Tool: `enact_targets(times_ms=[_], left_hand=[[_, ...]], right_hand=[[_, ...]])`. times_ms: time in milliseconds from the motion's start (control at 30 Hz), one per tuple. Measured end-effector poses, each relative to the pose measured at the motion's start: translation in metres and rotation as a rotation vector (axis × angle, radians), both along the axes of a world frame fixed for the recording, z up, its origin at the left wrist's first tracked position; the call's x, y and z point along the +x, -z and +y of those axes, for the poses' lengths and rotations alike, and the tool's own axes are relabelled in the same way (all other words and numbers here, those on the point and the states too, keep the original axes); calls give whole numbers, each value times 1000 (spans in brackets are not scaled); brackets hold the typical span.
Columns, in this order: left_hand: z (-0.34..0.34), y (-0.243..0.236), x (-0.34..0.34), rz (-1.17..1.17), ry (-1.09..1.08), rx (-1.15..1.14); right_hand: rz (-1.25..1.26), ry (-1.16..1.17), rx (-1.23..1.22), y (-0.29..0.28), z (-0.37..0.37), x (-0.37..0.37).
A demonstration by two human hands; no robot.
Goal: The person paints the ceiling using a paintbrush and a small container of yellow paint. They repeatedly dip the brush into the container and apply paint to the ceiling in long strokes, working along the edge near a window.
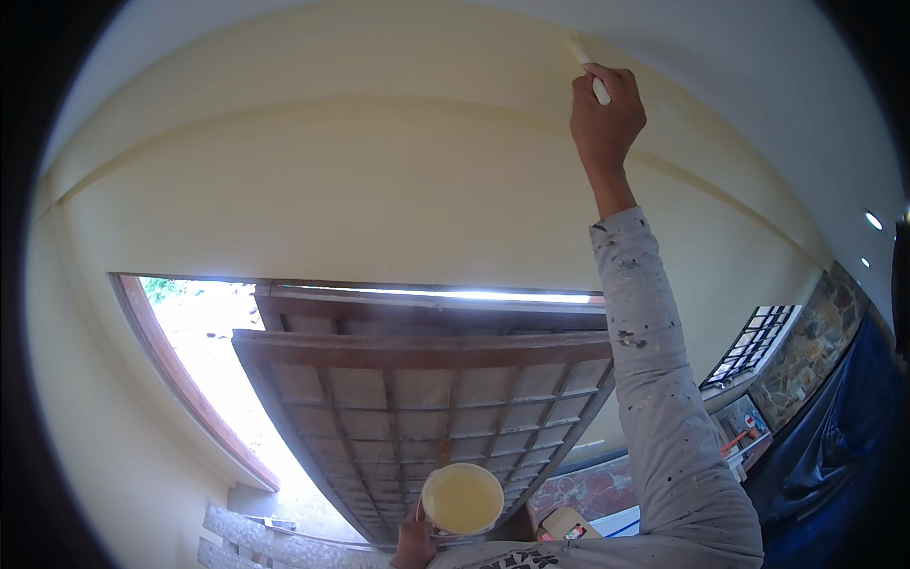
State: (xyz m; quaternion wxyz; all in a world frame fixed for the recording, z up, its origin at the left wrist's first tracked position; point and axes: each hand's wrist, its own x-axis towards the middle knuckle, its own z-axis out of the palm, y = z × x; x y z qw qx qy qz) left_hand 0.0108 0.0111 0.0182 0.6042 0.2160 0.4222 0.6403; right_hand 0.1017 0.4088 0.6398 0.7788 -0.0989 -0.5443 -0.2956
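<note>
My right hand (pixel 609 114) is raised high, closed on a paintbrush (pixel 600 87) with a pale handle. Its bristles meet the top of the pale yellow wall (pixel 398 190), close to where it joins the grey-white ceiling (pixel 720 76). My right sleeve is light grey and spattered with paint. Low at the centre, my left hand (pixel 415 539) grips a small pail (pixel 463 498) of pale yellow paint, held below the brush and in front of a large wooden grid panel (pixel 360 389).
A bright doorway (pixel 185 332) opens at left, with a speckled plank (pixel 265 539) below it. At right are a barred window (pixel 744 346), a stone wall (pixel 804 375), dark blue sheeting (pixel 820 465) and small objects low down (pixel 569 529). Recessed lights dot the ceiling.
</note>
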Motion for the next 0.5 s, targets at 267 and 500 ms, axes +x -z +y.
enact_targets(times_ms=[267,500], left_hand=[[0,17,0,400,27,102],[-5,18,-5,988,5,172]], right_hand=[[46,4,-50,1,6,35],[-123,-136,-35,18,-23,11]])
